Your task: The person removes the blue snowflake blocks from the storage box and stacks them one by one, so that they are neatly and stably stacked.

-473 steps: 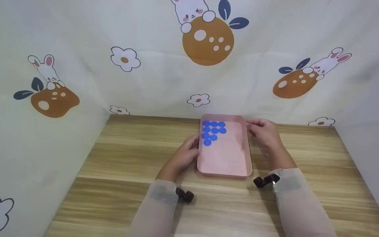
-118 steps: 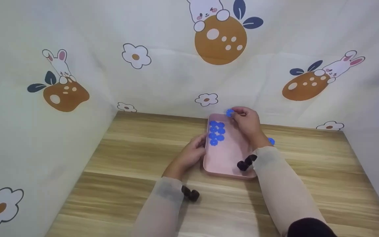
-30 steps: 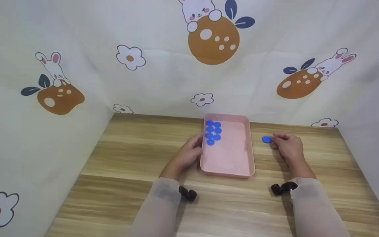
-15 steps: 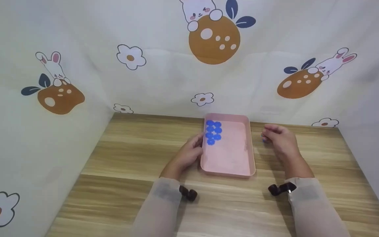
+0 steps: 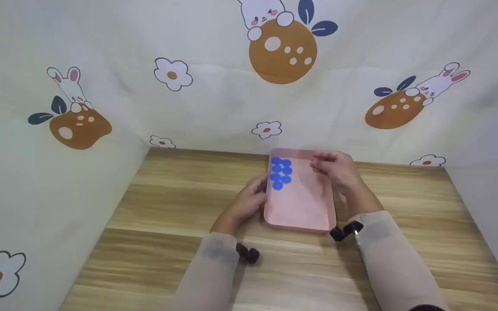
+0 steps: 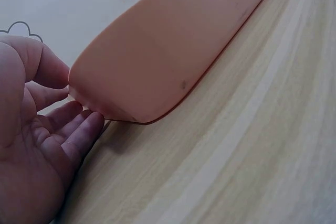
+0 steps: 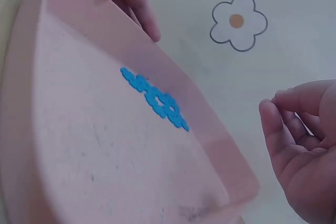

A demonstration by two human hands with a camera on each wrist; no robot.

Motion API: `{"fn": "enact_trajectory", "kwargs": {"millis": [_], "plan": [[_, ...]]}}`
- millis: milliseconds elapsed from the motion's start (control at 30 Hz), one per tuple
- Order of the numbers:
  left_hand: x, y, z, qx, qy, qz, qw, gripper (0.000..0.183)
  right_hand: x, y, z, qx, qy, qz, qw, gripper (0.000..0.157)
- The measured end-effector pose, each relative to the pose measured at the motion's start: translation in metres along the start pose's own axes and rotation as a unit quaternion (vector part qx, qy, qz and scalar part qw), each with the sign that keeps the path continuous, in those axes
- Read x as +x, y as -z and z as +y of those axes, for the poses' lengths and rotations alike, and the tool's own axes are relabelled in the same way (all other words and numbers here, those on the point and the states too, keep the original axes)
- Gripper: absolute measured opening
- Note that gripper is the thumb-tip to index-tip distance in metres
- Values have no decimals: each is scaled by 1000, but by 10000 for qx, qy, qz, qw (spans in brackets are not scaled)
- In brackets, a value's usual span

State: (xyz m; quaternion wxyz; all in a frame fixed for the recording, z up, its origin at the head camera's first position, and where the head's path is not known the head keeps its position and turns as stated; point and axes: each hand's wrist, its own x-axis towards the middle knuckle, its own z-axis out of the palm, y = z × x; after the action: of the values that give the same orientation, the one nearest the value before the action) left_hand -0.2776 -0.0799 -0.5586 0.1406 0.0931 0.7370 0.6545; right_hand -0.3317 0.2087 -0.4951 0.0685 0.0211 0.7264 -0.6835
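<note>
Moved right hand [image 5: 339, 169] leftward to above pink rectangular plastic tray [image 5: 298, 205], with fingertips together; resting left hand [image 5: 245, 201], relaxed, against its left wall; showing blue scalloped discs [image 5: 286, 171] clustered inside, far left.

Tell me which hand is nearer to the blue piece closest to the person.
Left. The left hand touches the pink tray on its outer left wall, just across from that blue piece; the right hand is farther off, at the tray's far right side.
</note>
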Motion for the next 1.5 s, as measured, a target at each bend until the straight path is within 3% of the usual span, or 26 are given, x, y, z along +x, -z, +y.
{"fn": "enact_trajectory", "kwargs": {"millis": [267,400,533,800,1133,1367,1500], "plan": [[-3,-2,-2,42,209,10,9998,76,30,-24,3,-302,-429,-172,9985,42],[-4,-3,-1,48,214,-2,9998,74,40,-32,10,-221,-327,-257,9989,42],[-4,-4,2,179,235,45,9996,74,46,-36,17,-378,-243,-357,9984,40],[-3,-2,3,71,236,45,9997,75,53,-40,28,-865,-540,-531,9934,36],[-1,-1,2,37,-134,-28,9999,78,59,-42,36,-1782,-308,-1358,9741,39],[0,0,2,62,-19,-29,10000,75,56,-42,33,-2321,-539,-1466,9601,38],[0,0,3,65,40,-14,10000,75,53,-43,32,-2406,-510,-1512,9574,39]]}}
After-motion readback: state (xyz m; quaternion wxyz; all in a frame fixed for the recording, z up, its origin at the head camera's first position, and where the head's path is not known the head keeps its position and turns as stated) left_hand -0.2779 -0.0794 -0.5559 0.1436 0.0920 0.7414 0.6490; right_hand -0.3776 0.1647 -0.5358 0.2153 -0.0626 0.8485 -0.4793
